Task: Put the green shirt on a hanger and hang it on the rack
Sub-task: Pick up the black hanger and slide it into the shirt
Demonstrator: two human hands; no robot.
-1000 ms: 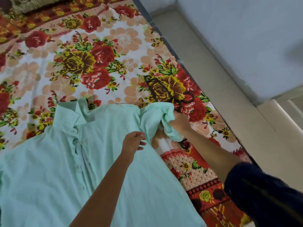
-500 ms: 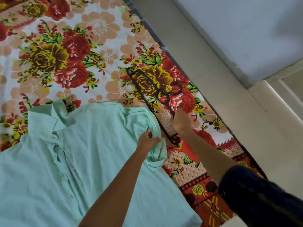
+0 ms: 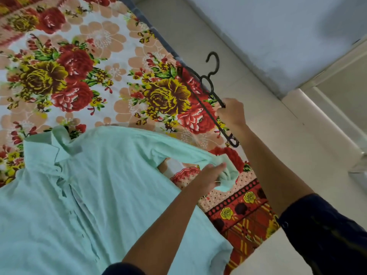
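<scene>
The pale green shirt (image 3: 103, 185) lies front up on a floral bedspread, its collar toward the upper left. My left hand (image 3: 210, 175) grips the bunched end of the shirt's right sleeve near the bed's edge and holds it stretched out to the right. My right hand (image 3: 231, 113) holds a black hanger (image 3: 208, 92) lifted above the bed, with its hook pointing up and away over the floor. One tip of the hanger hangs just above the gripped sleeve. No rack is in view.
The floral bedspread (image 3: 89, 66) covers the bed, whose edge runs diagonally from top centre to lower right. Beyond it lies a pale tiled floor (image 3: 268, 135), then a light wall (image 3: 278, 26) and a door frame (image 3: 327, 92) at the right.
My right hand has lifted the hanger off the bedspread and raised it to the right. My left hand has pulled the sleeve outward to the right, straightening it.
</scene>
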